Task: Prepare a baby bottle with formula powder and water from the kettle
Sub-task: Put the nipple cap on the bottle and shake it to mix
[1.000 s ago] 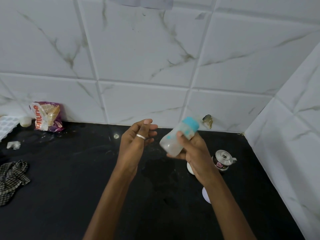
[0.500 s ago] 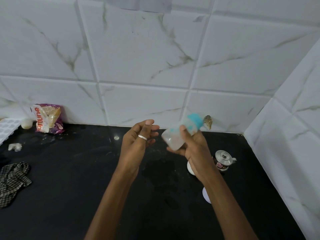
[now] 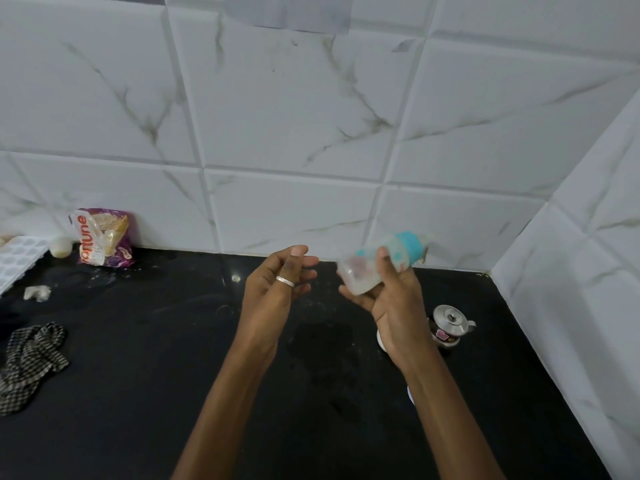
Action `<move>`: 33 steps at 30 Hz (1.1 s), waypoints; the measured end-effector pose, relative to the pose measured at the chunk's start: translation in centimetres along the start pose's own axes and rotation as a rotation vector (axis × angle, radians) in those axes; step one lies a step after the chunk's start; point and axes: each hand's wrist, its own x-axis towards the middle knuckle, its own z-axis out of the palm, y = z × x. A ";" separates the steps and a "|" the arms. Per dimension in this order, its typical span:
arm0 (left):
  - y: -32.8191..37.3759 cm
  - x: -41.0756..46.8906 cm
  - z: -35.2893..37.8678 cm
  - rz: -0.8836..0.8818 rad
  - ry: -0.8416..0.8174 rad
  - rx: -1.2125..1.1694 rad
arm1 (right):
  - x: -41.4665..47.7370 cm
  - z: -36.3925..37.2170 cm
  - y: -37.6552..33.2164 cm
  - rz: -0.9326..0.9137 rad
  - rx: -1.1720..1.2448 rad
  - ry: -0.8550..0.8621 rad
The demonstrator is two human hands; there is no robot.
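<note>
Two hands were raised over the black counter [image 3: 138, 393], roughly mid-scene. The baby bottle [image 3: 363, 271] was gripped in the right hand [image 3: 391, 303], thumb laid across the front and fingers wrapped underneath. That way it was held up off the counter and tilted, with its teal cap [image 3: 410, 245] pointed toward the far right corner and its clear base aimed at the left hand [image 3: 273, 292]. It was pretty smeared with motion blur, so whatever was inside could not really be made out. The left hand was held near the bottle's base but apart from it, fingers loosely bent, nothing held, a silver ring [image 3: 285, 281] worn on one finger. A small steel kettle [image 3: 450, 323] was parked on the counter just right of the right wrist, lid on. Far left, a purple and white packet [image 3: 102, 240] was leaned against the tiled wall [image 3: 311, 116]. A white ice tray [image 3: 17, 261] was cut off at the left edge, and a checked cloth [image 3: 31, 358] was crumpled nearer.
</note>
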 end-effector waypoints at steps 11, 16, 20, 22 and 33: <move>0.0 -0.3 0.1 -0.009 0.001 -0.002 | -1.1 -0.4 0.9 0.038 -0.208 -0.062; -0.1 -0.6 -0.1 -0.013 -0.010 0.010 | -0.7 -0.4 0.3 -0.011 -0.129 -0.001; -0.1 -0.7 -0.2 -0.019 -0.011 0.007 | -0.5 -0.2 -0.1 -0.033 -0.227 -0.050; -0.1 -0.8 -0.2 -0.021 -0.012 0.007 | -0.5 0.1 0.0 -0.053 -0.109 0.033; 0.0 -1.1 -0.8 -0.035 0.001 -0.001 | -0.6 0.6 -0.3 -0.045 -0.305 -0.102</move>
